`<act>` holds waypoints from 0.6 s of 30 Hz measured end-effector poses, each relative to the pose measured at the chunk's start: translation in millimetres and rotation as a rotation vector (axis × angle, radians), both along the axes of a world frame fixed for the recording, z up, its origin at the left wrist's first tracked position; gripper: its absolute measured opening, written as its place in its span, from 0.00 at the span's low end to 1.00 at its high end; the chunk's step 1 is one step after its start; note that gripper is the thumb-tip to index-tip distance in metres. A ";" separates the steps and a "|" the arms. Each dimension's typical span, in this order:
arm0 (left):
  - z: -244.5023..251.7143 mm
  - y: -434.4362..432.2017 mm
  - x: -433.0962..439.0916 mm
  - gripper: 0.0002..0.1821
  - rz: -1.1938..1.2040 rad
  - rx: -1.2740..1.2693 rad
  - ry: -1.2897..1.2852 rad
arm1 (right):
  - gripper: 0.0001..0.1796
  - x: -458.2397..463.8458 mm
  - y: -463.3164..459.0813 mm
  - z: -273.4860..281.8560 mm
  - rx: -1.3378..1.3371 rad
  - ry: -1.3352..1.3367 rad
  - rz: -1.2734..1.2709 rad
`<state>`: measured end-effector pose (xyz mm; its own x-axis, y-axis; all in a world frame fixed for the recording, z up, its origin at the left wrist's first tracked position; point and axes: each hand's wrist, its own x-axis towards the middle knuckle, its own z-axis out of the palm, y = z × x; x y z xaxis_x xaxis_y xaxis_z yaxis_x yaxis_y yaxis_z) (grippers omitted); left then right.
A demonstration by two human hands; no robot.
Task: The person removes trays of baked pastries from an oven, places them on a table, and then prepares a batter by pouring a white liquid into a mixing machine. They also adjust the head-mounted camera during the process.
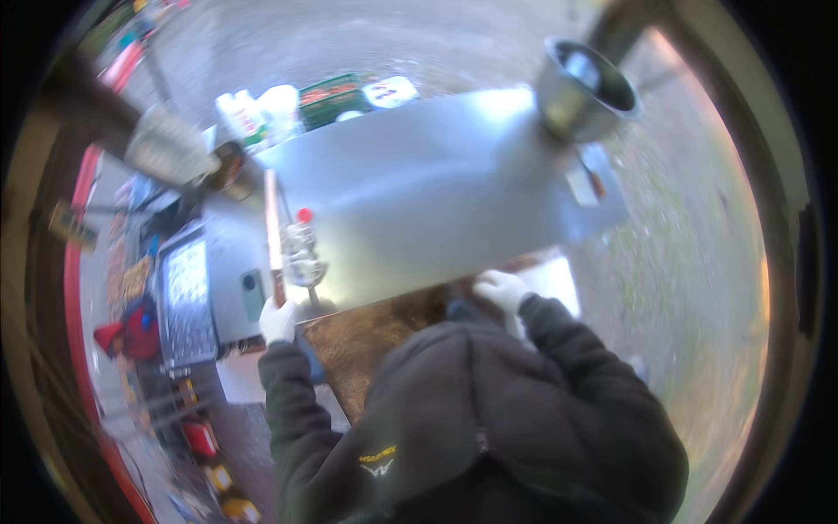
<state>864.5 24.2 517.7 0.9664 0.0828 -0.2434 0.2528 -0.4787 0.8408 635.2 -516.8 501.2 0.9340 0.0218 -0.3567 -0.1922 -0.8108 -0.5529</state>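
My left hand (pixel 277 319), in a white glove, is closed around the brown handle of a long flat-bladed tool (pixel 272 229), perhaps a knife, that points away over the metal table (pixel 419 190). Beside the blade stands a clear bottle or jar with a red top (pixel 303 252). A phone (pixel 251 295) lies just left of the tool. My right hand (pixel 501 290), also gloved in white, rests near the table's front edge; whether it holds anything is unclear.
A large metal pot (pixel 582 92) stands at the table's far right, near a small orange-handled tool (pixel 594 180). Green crates (pixel 332 101) and bags (pixel 252 114) line the back edge. A metal tray (pixel 190 298) is at left, with a person in a red cap (pixel 110 337) beyond.
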 end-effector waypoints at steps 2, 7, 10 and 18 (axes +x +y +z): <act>22.2 -16.4 -22.1 0.09 -0.028 -0.191 0.051 | 0.15 -12.6 11.3 6.6 0.108 -0.002 -0.088; 71.0 -118.3 -72.2 0.12 -0.592 -0.224 0.287 | 0.28 -33.4 55.0 70.6 0.707 0.153 -0.285; 72.5 -197.4 -102.1 0.19 -1.037 -0.243 0.317 | 0.28 -50.6 95.0 93.3 1.164 0.284 -0.549; 47.2 -299.8 -186.8 0.26 -1.475 -0.045 0.497 | 0.24 -145.2 90.5 3.5 1.270 0.053 -1.063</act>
